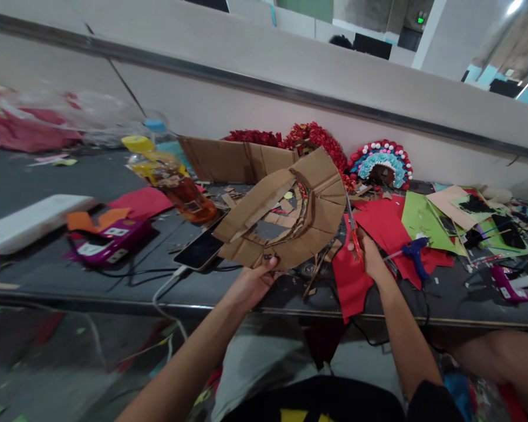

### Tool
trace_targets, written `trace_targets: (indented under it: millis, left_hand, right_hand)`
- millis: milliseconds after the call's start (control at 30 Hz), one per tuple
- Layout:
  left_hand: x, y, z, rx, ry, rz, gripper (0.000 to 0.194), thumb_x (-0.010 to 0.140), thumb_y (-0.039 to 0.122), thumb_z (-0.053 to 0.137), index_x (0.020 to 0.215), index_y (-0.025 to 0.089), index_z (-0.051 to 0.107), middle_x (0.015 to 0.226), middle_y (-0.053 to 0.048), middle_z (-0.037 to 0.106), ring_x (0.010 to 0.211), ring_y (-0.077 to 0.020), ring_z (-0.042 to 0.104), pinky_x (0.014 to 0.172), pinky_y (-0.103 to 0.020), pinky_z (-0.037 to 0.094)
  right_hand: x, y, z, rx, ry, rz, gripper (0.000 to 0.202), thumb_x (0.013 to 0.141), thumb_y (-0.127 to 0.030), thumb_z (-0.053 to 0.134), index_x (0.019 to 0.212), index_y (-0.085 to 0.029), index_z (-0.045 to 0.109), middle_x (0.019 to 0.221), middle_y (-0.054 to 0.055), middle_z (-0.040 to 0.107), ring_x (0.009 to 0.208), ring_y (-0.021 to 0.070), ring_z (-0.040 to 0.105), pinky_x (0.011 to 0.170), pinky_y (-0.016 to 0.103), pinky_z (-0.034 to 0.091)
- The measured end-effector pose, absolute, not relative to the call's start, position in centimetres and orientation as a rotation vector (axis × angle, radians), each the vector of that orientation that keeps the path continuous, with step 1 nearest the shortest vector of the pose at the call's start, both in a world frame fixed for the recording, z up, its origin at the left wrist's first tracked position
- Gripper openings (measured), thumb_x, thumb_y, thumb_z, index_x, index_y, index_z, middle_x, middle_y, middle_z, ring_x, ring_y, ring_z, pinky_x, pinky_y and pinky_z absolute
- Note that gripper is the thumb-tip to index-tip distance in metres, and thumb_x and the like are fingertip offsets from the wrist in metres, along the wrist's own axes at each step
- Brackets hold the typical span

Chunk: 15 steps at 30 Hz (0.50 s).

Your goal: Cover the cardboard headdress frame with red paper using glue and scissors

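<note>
My left hand (pixel 257 283) grips the lower edge of a brown cardboard ring (pixel 330 202), which is tilted up above the table and has a large oval opening. My right hand (pixel 368 253) is closed around the orange handles of a pair of scissors (pixel 358 249). The blades point upward along the right rim of the cardboard; I cannot tell whether they touch it. Under the scissors lies red paper (pixel 349 287), hanging slightly over the table's front edge. A phone (pixel 201 249) with a white cable lies left of my left hand.
A tilted bottle of amber drink (pixel 182 193), a purple power strip (pixel 114 243) and a white box (pixel 35 220) are on the left. A blue glue gun (pixel 417 258) and green paper (pixel 426 220) lie right. Decorated headpieces (pixel 382 164) and a cardboard strip (pixel 237 161) stand along the wall.
</note>
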<state>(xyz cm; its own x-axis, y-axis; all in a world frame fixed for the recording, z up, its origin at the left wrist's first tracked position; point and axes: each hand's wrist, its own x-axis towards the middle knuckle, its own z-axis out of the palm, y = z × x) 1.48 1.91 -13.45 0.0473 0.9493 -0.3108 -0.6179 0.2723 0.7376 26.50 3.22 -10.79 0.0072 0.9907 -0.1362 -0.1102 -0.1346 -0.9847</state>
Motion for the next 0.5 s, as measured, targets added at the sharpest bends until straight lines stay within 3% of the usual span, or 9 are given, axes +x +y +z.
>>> trace_targets:
  millis: [500]
  left_hand:
    - [0.95,1.76,-14.40,0.496,0.911,1.206,0.045,0.055,0.010,0.078,0.098,0.015,0.067,0.090,-0.008,0.074,0.082,-0.0249,0.070,0.074,-0.034,0.059]
  right_hand:
    - [26.83,3.17,-10.80,-1.219,-0.892,1.416,0.043,0.070,-0.064,0.055,0.075,-0.021,0.053,0.050,-0.007,0.052,0.036,0.0069,0.039,0.035,0.020,0.027]
